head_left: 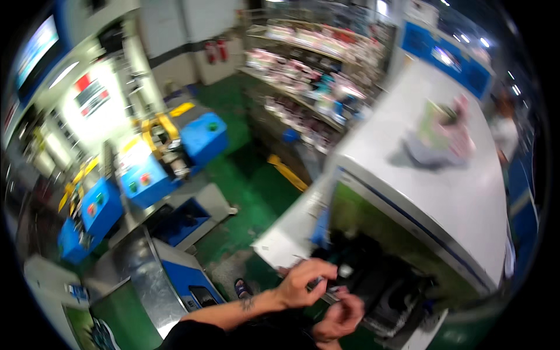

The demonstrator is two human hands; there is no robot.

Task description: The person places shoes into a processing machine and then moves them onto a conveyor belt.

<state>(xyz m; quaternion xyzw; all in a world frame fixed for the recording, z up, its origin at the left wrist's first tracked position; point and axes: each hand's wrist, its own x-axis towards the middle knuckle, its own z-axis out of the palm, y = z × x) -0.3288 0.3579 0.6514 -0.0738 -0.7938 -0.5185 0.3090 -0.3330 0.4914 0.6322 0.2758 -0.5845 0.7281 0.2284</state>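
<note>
My left hand is raised in front of me, its fingers curled toward the thumb. Between them shows something small and dark, too blurred to name. Just to its lower right is my right hand, with bent fingers close to the left fingertips; whatever it holds, if anything, cannot be made out. Beyond both hands, a heap of black items lies at the open front of a white machine. A white ledge juts out beside the heap.
On the white machine stands a pink and green bag-like bundle. A rack with several shelves of pink and white pieces is behind. At left are machines with blue button boxes and a metal-topped table. Another person is at far right.
</note>
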